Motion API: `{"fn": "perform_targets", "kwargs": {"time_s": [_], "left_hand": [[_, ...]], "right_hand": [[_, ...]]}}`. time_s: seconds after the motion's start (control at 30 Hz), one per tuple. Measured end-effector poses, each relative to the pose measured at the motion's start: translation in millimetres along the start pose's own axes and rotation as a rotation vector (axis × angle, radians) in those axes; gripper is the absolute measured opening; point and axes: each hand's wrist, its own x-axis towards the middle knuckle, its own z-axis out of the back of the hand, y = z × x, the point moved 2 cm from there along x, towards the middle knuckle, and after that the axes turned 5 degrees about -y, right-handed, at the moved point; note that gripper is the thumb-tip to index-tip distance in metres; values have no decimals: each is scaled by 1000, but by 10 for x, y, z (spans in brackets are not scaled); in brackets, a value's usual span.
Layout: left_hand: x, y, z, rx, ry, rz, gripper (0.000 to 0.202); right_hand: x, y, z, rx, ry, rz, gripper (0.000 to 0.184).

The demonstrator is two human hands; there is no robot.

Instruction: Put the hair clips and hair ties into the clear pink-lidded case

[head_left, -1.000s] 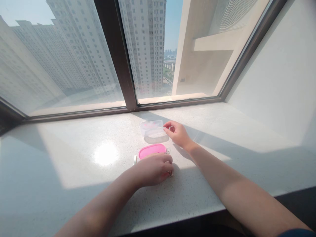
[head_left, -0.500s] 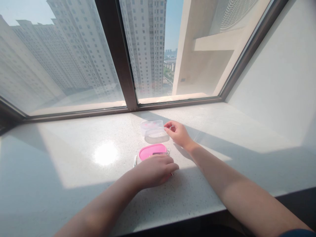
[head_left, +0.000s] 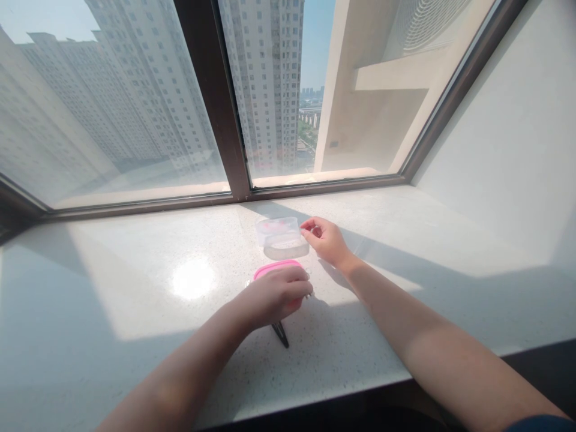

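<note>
A black clip pokes out below the left hand; its fingers curl, their hold unclear. Just beyond, the pink lid lies partly covered. Farther, 1 clear box stands on the sill, the right hand at its right end, fingers bent, pinch uncertain.

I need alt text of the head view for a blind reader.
A person's left hand partly hides a pink lid on a sunlit speckled windowsill, a slim black object showing beneath; the right hand is at a translucent plastic container. High-rises stand outside.
</note>
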Motion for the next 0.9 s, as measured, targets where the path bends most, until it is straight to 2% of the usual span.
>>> {"fn": "perform_targets", "kwargs": {"time_s": [0.07, 0.2, 0.3, 0.37, 0.43, 0.53, 0.6, 0.73, 0.9], "left_hand": [[6, 45, 68, -98, -137, 71, 20], [15, 166, 202, -342, -465, 332, 10], [1, 263, 257, -543, -637, 475, 8], [-17, 321, 274, -631, -714, 534, 10], [-34, 365, 281, -698, -779, 560, 13], [-46, 392, 278, -754, -832, 569, 16], [-45, 385, 274, -747, -843, 575, 15], [-33, 342, 268, -701, -830, 567, 12], [-15, 326, 260, -665, -816, 526, 10]], "right_hand": [[1, 1, 8, 5, -6, 0, 16], [-12, 11, -15, 43, 4, -8, 16], [-44, 60, -61, 176, 56, -92, 17], [-80, 124, -87, 315, 141, -209, 20], [-133, 211, -106, 430, 315, -327, 24], [-237, 355, -128, 516, 679, -419, 34], [-293, 425, -135, 573, 800, -420, 39], [-353, 465, -170, 640, 833, -432, 36], [-333, 430, -178, 671, 695, -474, 27]]}}
